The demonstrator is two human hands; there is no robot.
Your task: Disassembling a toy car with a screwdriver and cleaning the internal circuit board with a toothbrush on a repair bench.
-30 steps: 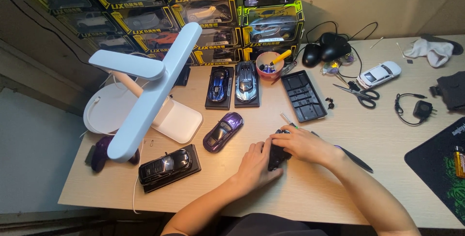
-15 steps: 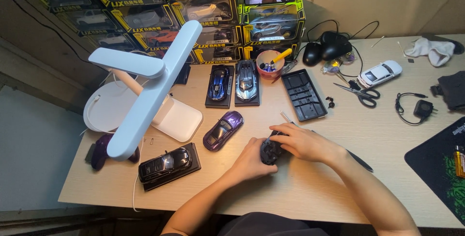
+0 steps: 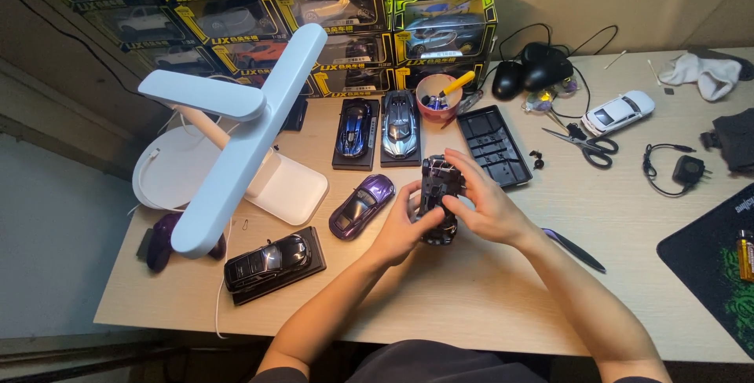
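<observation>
Dark model car (image 3: pixel 437 194) in both hands, pink cup (image 3: pixel 437 97) holding yellow-handled tool (image 3: pixel 458 82)

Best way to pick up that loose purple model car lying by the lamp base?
Probably pinch the purple car across its two long flanks, coming from above. It lies on its wheels, angled, clear of the lamp base and the left hand.

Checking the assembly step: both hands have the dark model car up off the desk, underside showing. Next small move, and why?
Probably set the car down onto the empty black base just behind it. The left hand and right hand grip it together, underside toward the camera, and that base is the only one without a car.
</observation>
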